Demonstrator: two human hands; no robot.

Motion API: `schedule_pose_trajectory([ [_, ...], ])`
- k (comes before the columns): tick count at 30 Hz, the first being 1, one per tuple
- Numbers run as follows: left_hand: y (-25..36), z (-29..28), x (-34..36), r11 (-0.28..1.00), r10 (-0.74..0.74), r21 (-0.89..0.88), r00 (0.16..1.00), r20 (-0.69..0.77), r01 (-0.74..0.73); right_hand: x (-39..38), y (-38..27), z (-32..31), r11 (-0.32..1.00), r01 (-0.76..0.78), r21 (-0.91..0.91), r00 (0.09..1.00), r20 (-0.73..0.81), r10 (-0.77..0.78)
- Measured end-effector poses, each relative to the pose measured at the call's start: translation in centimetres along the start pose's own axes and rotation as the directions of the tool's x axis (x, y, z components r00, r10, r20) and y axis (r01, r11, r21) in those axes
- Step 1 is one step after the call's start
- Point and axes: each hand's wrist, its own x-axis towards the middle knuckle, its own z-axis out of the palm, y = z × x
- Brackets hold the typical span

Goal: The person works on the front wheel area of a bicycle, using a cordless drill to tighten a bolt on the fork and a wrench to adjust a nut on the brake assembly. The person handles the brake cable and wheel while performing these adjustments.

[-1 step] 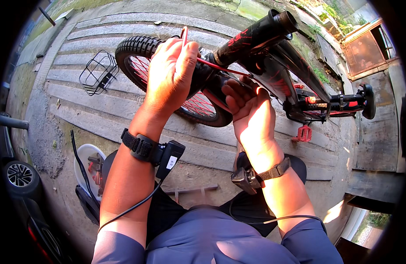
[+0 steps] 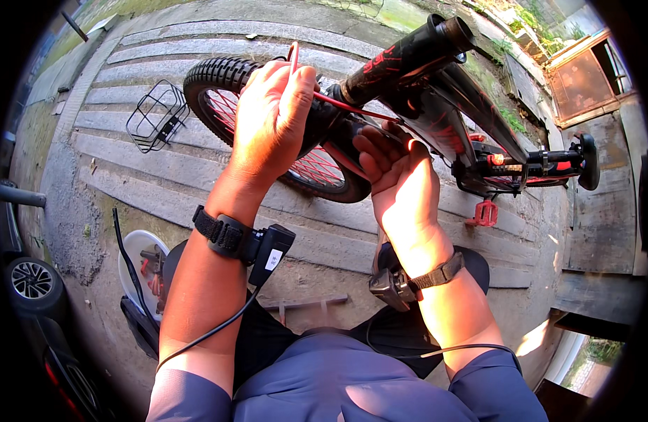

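Note:
A black bicycle frame (image 2: 443, 119) with red markings lies across the view, its handlebar absent from the thick head tube (image 2: 387, 69). My left hand (image 2: 278, 116) is closed around a red cable (image 2: 338, 105), which loops up above the thumb and runs right toward the frame. Palm up, my right hand (image 2: 401, 179) is under the frame, its thumb and forefinger together at the cable and the other fingers loosely curled. Its fingertips are partly in shadow. Behind my left hand is the front wheel (image 2: 222, 105), with a knobby black tire and red spokes.
A black wire basket (image 2: 157, 116) lies on the slatted concrete ground (image 2: 127, 158) at left. A white bucket (image 2: 131, 253) with tools stands near my left forearm. The bicycle's red pedal (image 2: 486, 213) and black saddle (image 2: 587, 162) extend right. A car wheel (image 2: 34, 280) shows far left.

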Motion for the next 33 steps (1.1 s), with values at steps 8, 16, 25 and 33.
schedule_pose_trajectory([
  [8,0.0,0.4,0.0,0.998,0.035,-0.058,0.998,-0.058,-0.038,0.0,0.1,-0.3,1.000,0.015,0.020,0.999,0.028,-0.015],
  [16,0.1,0.4,0.0,0.998,0.032,-0.055,0.997,-0.066,-0.036,-0.5,0.2,0.0,0.931,0.255,-0.260,0.962,0.170,-0.216],
  [25,-0.1,0.6,0.1,0.996,0.074,-0.044,0.994,-0.076,-0.077,-0.1,0.2,-0.1,-0.231,0.803,-0.550,0.445,0.810,-0.382],
  [33,0.0,0.4,0.1,0.997,0.061,-0.049,0.996,-0.064,-0.064,-0.6,-0.1,-0.4,-0.239,0.815,-0.528,0.445,0.834,-0.325],
])
